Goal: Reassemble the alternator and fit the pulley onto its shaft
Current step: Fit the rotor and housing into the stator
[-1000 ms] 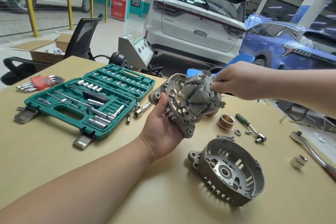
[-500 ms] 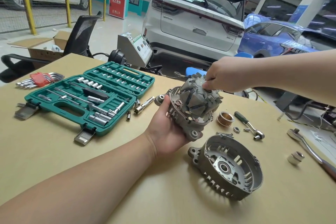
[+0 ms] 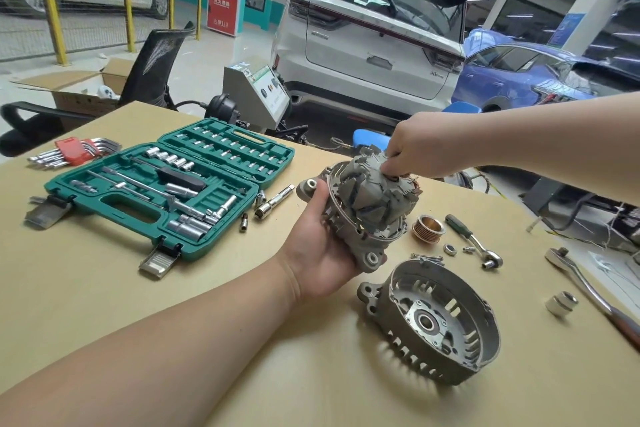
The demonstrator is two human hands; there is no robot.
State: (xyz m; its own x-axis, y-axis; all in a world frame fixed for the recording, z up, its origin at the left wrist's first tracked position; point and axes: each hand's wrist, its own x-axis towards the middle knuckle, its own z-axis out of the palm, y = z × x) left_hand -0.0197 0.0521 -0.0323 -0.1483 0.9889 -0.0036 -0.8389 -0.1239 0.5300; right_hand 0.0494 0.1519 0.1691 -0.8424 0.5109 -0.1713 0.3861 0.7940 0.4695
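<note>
Bright, even daylight, soft shadows, sharp centre, wide-angle bending at the edges.

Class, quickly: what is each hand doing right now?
Left hand: holds the alternator housing half.
Right hand: fingers curled onto the rotor top.

Two bare forearms are in view, with no sleeve, glove, watch, ring or band on either. The left hand [image 3: 323,246] shows the heel of its palm and thumb side, with a crease line across the wrist where it meets the forearm, which runs broad and smooth to the lower left corner of the view. The right hand [image 3: 424,146] shows its back and knuckles; its fingers [image 3: 393,168] end in short nails, and its forearm runs out past the right edge
</note>
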